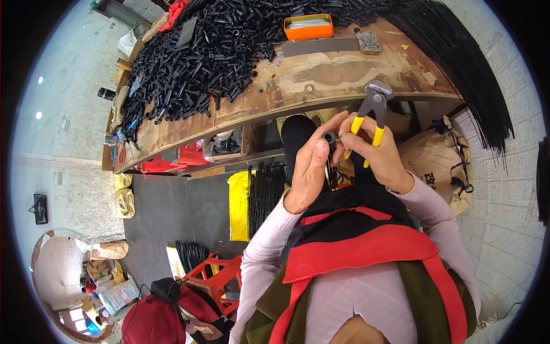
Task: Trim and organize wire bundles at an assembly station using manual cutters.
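In front of my lap, my left hand (310, 171) is closed around a small black tubular part (329, 138), its round open end facing up. Close beside it, my right hand (382, 156) holds a pair of end-cutting pincers (376, 97) by the yellow handles. The grey head of the pincers points up and away, over the table's front edge. My right thumb and fingertips reach to the tube's end; whether they pinch something small there is hidden.
The worn wooden table (321, 74) carries a large heap of black tubular parts (206, 63), an orange tin (308, 26), a small tin of metal bits (368, 42) and a bundle of long black rods (458, 57). A brown sack (436, 157) stands at the right, a red stool (215, 275) at lower left.
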The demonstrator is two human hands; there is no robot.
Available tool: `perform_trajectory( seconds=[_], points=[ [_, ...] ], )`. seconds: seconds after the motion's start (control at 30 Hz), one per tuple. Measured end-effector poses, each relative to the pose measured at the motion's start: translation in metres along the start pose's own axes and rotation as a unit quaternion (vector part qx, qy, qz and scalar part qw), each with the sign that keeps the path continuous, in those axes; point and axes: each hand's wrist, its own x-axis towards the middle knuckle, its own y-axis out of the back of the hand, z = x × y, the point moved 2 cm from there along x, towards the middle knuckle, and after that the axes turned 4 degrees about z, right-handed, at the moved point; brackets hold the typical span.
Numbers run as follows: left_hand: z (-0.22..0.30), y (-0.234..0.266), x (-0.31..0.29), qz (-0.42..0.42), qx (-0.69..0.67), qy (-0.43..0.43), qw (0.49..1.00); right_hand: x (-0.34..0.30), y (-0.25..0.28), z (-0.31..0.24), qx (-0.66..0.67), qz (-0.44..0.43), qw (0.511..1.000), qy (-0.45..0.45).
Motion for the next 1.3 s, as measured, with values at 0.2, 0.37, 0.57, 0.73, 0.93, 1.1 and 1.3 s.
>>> perform_trajectory(
  seconds=[0.2,0.37,0.57,0.73,0.93,1.1,1.3],
  points=[
    [0.001,-0.003,0.003,-0.002,-0.006,0.011,1.0,0.0,0.001,-0.001,-0.007,-0.003,1.0,0.001],
    [0.001,-0.002,0.003,-0.002,-0.006,0.004,1.0,0.002,0.003,0.001,-0.008,-0.021,1.0,0.001],
    [0.004,-0.002,0.001,-0.001,0.021,0.032,0.999,0.002,-0.002,0.002,-0.015,-0.007,0.999,0.036],
    [0.001,0.006,0.008,-0.026,-0.028,0.041,0.998,0.011,0.004,-0.011,-0.217,-0.032,0.962,0.161],
    [-0.004,0.026,0.012,-0.02,-0.02,0.007,1.0,-0.009,0.029,-0.053,-0.36,-0.104,0.902,-0.216],
    [0.001,0.003,0.007,-0.014,0.114,0.033,0.993,-0.017,0.029,-0.071,-0.518,-0.149,0.837,-0.093],
    [-0.003,0.014,0.012,-0.079,0.022,0.063,0.995,-0.021,0.024,-0.059,-0.417,-0.151,0.88,-0.172]
  ],
)
